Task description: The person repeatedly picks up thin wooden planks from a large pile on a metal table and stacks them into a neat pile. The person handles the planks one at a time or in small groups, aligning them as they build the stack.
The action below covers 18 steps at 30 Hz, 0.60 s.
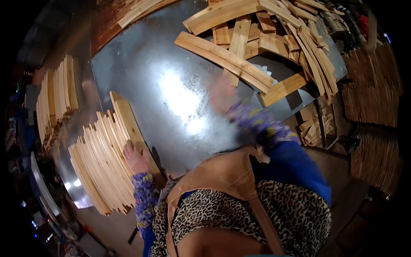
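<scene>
We rest our left hand [135, 157] on the near end of a row of curved wooden slats [105, 158] standing on edge on the sheet-metal table [171, 90]; the fingers lie flat and close together against the outermost slat, pinching nothing. Our right hand [222, 93] is blurred above the bare metal, just short of the loose pile of curved boards [257, 38]; we cannot tell how its fingers are set. Another stack of slats [55, 96] stands at far left.
</scene>
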Available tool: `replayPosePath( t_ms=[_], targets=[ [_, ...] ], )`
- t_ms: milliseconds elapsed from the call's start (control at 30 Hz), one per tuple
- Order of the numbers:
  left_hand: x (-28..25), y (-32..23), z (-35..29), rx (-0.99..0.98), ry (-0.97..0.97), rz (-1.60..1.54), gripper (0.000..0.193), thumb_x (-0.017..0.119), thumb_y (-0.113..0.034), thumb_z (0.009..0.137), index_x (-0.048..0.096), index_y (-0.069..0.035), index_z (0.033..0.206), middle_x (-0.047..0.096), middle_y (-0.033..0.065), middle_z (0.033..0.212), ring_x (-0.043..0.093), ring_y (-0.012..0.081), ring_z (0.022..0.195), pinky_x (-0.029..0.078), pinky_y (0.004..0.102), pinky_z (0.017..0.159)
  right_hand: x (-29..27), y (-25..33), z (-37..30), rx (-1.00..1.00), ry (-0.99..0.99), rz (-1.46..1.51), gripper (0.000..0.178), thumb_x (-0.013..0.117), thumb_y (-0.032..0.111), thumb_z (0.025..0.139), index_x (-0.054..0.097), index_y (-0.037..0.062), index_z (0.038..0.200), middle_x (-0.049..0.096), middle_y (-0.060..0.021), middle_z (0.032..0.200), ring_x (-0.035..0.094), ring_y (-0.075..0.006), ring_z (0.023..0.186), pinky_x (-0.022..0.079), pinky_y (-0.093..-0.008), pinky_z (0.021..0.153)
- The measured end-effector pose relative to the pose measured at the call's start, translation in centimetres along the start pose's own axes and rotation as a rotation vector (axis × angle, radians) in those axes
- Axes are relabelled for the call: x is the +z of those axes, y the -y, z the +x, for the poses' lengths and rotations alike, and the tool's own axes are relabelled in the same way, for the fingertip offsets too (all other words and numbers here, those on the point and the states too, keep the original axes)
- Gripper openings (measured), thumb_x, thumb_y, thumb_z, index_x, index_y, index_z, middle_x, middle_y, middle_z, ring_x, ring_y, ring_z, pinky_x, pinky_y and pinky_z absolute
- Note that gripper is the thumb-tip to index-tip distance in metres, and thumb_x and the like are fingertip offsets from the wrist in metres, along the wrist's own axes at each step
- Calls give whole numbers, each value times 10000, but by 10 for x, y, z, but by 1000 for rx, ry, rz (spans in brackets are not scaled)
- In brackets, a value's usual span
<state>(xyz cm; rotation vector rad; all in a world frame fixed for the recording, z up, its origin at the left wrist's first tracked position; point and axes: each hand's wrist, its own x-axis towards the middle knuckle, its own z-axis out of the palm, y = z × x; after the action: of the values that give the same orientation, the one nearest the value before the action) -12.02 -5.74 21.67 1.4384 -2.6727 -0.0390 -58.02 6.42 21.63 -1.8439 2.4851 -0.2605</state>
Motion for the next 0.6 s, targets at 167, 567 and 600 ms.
replayPosePath(
  t_ms=[167,567,600],
  targets=[
    [-2,-135,47,-201,23,-318,546,718,-371,978,676,1,1376,625,263,1463,581,440,1357,458,505,1163,-33,-171,-7,275,233,-62,703,679,218,882,532,85,1557,617,-224,1455,592,-430,1317,447,-494,1165],
    [42,-316,87,-812,403,-1404,596,697,-299,974,621,104,1406,749,212,1217,707,322,1110,550,452,1015,-17,-138,69,663,98,324,1008,778,605,836,407,60,1598,477,-350,1546,466,-487,1455,445,-516,1191],
    [43,-306,82,-756,362,-1300,579,690,-294,974,630,99,1394,760,209,1178,715,315,1078,563,452,984,-9,-133,79,745,80,323,1054,811,603,808,382,64,1605,398,-358,1616,395,-495,1516,431,-531,1203]
  ],
)
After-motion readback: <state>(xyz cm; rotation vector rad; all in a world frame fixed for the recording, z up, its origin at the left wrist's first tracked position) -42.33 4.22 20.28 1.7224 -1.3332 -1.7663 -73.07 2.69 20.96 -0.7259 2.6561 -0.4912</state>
